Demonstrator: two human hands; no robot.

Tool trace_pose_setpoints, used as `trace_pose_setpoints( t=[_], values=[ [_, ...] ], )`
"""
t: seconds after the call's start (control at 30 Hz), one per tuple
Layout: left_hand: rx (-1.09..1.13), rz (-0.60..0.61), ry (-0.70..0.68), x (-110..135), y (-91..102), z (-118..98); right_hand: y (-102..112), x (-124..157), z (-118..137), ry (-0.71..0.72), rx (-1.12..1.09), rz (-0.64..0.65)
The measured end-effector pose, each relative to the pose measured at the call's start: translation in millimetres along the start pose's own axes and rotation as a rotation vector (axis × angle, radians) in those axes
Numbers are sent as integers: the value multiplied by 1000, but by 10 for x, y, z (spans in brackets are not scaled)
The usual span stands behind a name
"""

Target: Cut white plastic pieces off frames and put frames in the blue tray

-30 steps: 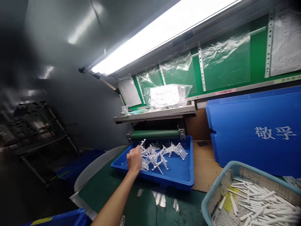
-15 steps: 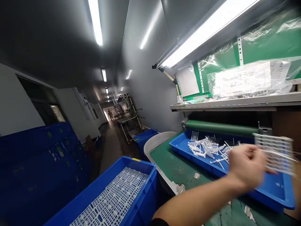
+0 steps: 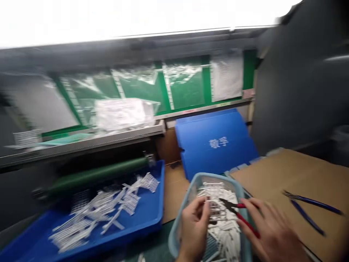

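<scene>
Over a light-blue plastic basket (image 3: 173, 238), my left hand (image 3: 194, 222) is closed with its fingertips pinching a white plastic grid piece (image 3: 217, 211). My right hand (image 3: 275, 233) grips red-handled cutting pliers (image 3: 250, 222), their dark jaws open at the side of the grid piece. Blur hides whether the jaws touch it. Below both hands, the basket holds a heap of small white plastic pieces (image 3: 227, 233).
To the left, a blue tray (image 3: 148, 214) contains several white grid pieces (image 3: 131, 202). Blue-handled pliers (image 3: 311, 203) lie on brown cardboard (image 3: 261, 182) at the right. Behind the basket leans a blue panel (image 3: 215, 145); papers in plastic (image 3: 120, 114) sit on the shelf.
The view has swung right, from the aisle and blue crate to the basket. A hand holding a grid above the tray has given way to both hands over the basket, pliers in my right.
</scene>
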State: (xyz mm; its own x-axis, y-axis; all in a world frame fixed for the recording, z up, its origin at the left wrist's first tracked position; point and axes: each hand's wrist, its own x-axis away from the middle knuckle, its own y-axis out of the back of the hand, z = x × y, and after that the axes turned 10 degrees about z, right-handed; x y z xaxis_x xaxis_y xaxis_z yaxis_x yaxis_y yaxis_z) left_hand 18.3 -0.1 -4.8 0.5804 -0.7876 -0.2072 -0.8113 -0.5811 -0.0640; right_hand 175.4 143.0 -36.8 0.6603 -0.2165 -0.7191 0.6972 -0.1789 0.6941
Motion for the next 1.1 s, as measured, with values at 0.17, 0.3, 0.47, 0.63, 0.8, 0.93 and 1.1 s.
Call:
trace_pose_setpoints(
  t=[0.17,0.3,0.47,0.63,0.8,0.93,1.1],
  values=[
    [48,2,102,26,83,121,15,20,-17,-25,23,169],
    [38,-29,102,82,97,98,-12,-5,65,-19,-17,209],
    [55,15,111,58,133,101,-29,-56,88,-21,-43,275],
    [3,116,96,64,148,123,-75,-47,43,23,-52,293],
    [17,123,80,71,146,107,-87,-60,34,50,-135,292],
    [220,33,-57,152,75,73,-57,-78,218,-80,-229,292],
    [653,113,-200,217,61,61,-98,-87,616,-147,-304,270]
  ],
)
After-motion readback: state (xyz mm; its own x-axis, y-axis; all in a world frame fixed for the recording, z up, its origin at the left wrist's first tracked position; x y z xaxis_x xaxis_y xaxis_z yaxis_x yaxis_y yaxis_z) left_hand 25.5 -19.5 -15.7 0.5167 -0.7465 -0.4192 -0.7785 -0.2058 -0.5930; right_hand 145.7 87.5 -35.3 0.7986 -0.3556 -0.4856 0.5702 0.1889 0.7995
